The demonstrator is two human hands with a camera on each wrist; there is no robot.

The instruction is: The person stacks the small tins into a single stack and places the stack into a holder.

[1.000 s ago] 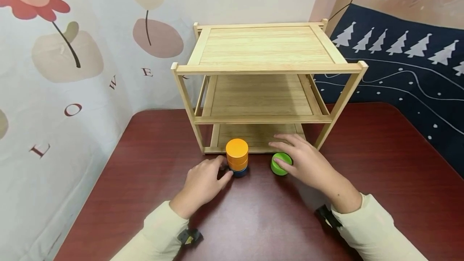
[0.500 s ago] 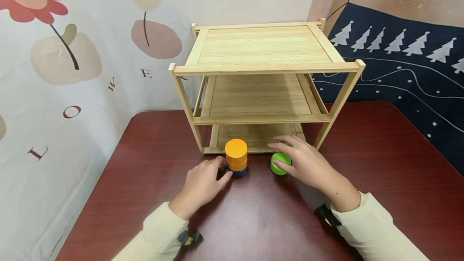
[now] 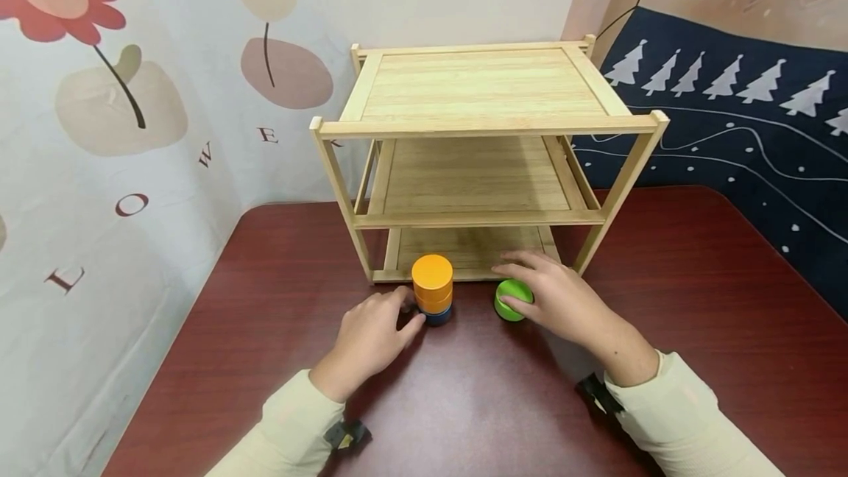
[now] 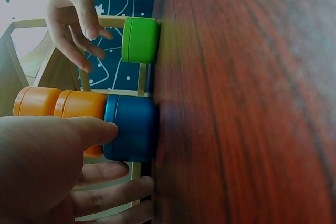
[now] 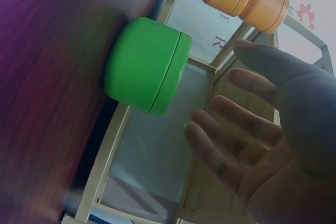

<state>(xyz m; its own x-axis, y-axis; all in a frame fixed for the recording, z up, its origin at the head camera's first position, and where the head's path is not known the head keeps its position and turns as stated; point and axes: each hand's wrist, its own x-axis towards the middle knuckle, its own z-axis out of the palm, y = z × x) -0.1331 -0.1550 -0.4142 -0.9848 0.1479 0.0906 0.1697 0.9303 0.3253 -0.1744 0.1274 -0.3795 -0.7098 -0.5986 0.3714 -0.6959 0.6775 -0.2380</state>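
Note:
Two orange lidded round tins [image 3: 433, 287] are stacked on a blue lidded tin [image 3: 437, 316] that stands on the table. Beside the left of this stack is my left hand [image 3: 371, 333], fingers loosely bent. In the left wrist view its thumb [image 4: 100, 129] overlaps the blue tin; I cannot tell whether it touches. To the right, a green lidded tin [image 3: 512, 302] stands alone on the tabletop. Above it hovers my right hand [image 3: 563, 299], its fingers spread and relaxed. The right wrist view shows a gap between those fingers and the green tin [image 5: 147, 66].
A pale wooden rack [image 3: 490, 126] with three shelves stands right behind the tins. Its low front rail is close to them. The dark red table [image 3: 450, 418] extends in front and to both sides. Printed cloths [image 3: 152, 190] hang behind the table.
The head view shifts very slightly. Both hands and all the tins hold practically the same places.

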